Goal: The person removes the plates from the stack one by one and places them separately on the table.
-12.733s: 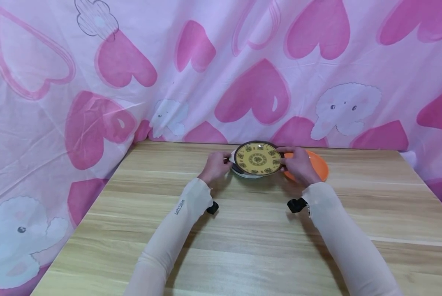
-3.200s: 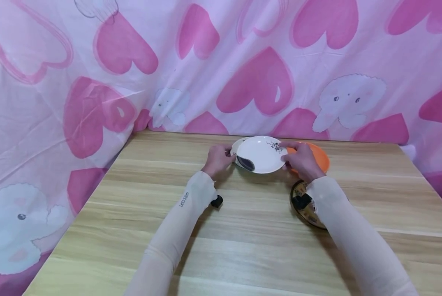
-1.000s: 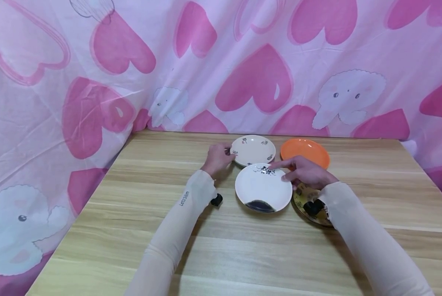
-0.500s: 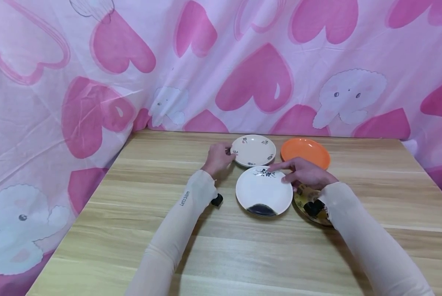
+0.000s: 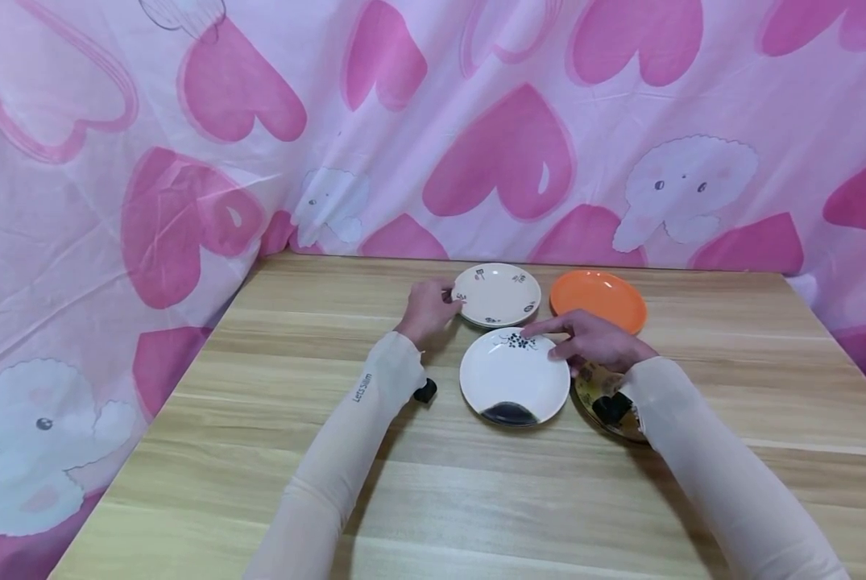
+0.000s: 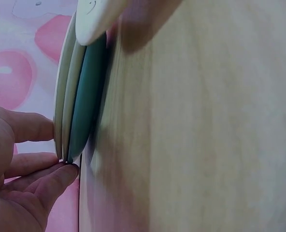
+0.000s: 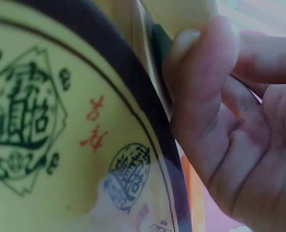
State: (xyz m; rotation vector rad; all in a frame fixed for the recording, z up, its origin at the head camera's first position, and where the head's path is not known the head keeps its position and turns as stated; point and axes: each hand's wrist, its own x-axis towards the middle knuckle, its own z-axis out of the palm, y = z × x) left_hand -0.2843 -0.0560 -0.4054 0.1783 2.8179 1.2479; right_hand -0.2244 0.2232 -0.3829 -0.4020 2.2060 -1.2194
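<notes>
My left hand pinches the left rim of a small stack of plates at the back of the table. Its top plate is cream with small dark motifs; the left wrist view shows a green plate at the bottom. My right hand pinches the far right rim of a white plate with a black flower sprig and dark patch. This white plate is in front of the stack, and the left wrist view shows a shadow under it. Beside it lies a yellow plate with a dark rim, partly hidden by my right wrist.
An orange plate lies at the back, right of the stack. The wooden table ends at a pink heart-patterned cloth behind and on the left. Black camera mounts stick out under both wrists.
Earlier both hands held the yellow plate, which now lies at right. The white plate has come off the stack towards me in my right hand, then shifted only slightly. My left hand stays at the stack.
</notes>
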